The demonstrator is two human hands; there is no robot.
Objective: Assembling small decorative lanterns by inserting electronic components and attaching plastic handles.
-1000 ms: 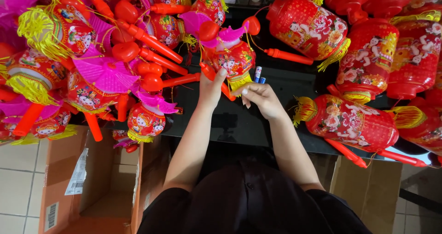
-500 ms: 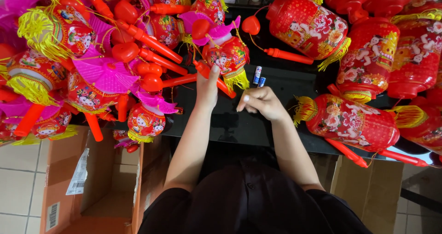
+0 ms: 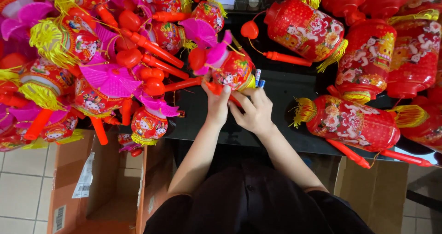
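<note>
Right hand (image 3: pixel 254 110) has closed in beside left hand (image 3: pixel 217 104), gripping round red lantern (image 3: pixel 232 70).

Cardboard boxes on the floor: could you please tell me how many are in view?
2. One open cardboard box stands on the tiles at lower left, under the pile of small lanterns; the other cardboard box is at lower right, below the table edge. Others may be hidden.
</note>
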